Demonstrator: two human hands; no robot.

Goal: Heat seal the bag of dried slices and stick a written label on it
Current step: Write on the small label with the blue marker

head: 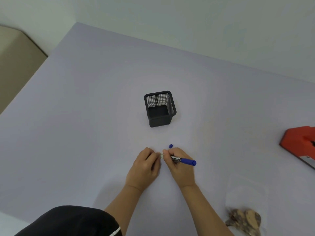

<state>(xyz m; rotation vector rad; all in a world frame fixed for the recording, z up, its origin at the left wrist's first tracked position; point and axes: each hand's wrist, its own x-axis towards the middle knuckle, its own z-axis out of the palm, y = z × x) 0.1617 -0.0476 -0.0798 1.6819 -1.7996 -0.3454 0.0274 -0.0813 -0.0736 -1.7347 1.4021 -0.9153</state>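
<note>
A small white label point(161, 155) lies on the pale table between my hands. My left hand point(146, 166) holds the label's left side down with curled fingers. My right hand point(177, 163) grips a blue marker point(185, 160), its tip hidden at the label and its blue rear end pointing right. The marker's blue cap point(170, 146) lies on the table just beyond my right hand. A clear bag of brown dried slices point(245, 218) lies at the lower right, most slices gathered at its near end.
A black mesh pen holder point(160, 108) stands in the middle of the table, beyond my hands. An orange-red heat sealer point(300, 142) sits at the right edge, partly cut off. A beige surface point(18, 53) lies past the table's left edge.
</note>
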